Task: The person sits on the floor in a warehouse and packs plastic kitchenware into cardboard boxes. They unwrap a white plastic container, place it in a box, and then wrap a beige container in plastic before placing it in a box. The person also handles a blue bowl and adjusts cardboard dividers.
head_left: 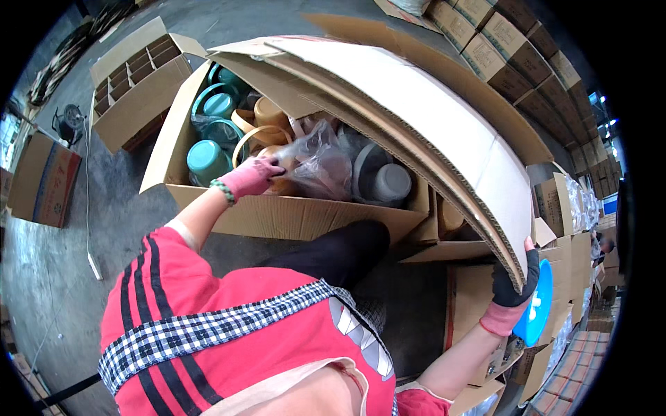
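Note:
My left hand [253,177], in a pink glove, reaches into a large open cardboard box [291,218]. Its curled fingers close on the edge of a crumpled clear plastic bag [322,163]. Around it stand teal cups [207,159], orange cups with loop handles [269,114] and a grey cup [392,182]. Over the box's right part lean stacked cardboard sheets [423,90], white on top, hiding some of the contents. At their near right corner, my right hand [517,281], in a black and pink glove, grips the edge of the sheets.
A divided carton [142,90] stands at the far left, with a smaller printed box [45,180] nearer. Stacked cartons [513,52] line the far right. Beside my right hand is a blue round plastic thing [534,305]. A white cable [88,208] runs over the floor at left.

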Action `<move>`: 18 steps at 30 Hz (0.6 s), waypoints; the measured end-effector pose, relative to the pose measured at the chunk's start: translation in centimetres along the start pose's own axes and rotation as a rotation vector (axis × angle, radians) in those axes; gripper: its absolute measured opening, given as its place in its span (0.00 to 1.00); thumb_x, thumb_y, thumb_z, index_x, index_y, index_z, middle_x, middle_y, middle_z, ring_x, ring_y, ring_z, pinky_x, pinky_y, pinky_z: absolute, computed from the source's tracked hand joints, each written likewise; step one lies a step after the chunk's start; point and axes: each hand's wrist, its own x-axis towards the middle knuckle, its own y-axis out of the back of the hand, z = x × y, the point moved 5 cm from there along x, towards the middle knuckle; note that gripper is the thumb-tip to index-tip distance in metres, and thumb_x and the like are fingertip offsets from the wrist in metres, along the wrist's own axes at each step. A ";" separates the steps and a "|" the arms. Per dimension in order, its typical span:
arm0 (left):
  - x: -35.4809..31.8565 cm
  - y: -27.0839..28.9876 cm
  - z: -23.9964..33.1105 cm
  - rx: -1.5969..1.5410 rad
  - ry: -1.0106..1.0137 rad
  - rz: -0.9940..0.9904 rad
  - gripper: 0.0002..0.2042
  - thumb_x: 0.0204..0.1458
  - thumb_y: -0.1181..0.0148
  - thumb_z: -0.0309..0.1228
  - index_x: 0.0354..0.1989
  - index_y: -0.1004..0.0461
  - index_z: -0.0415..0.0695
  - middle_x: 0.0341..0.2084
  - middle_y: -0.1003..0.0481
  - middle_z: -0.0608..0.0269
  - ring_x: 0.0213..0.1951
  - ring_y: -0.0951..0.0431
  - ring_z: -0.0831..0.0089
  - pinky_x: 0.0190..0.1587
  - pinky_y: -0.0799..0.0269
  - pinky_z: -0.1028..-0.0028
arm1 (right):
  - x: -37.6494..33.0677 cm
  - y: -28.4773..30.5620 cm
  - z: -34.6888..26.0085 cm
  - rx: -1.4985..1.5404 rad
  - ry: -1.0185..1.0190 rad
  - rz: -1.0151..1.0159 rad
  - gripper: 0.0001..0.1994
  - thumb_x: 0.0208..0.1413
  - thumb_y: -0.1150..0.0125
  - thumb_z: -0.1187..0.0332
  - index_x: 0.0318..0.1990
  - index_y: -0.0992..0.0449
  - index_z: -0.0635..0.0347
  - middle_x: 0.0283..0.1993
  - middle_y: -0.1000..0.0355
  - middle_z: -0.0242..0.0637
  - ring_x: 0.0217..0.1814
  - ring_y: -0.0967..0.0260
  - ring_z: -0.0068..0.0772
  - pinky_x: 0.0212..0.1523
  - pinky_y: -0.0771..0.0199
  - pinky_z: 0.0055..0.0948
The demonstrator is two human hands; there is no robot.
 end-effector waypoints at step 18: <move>12.2 6.8 -3.8 -2.136 0.420 0.431 0.11 0.44 0.43 0.41 0.28 0.32 0.47 0.18 0.33 0.67 0.21 0.31 0.75 0.23 0.32 0.76 | -8.2 -5.9 -1.7 0.648 -0.853 -0.150 0.20 0.53 0.59 0.63 0.47 0.36 0.73 0.45 0.35 0.44 0.46 0.38 0.33 0.48 0.42 0.29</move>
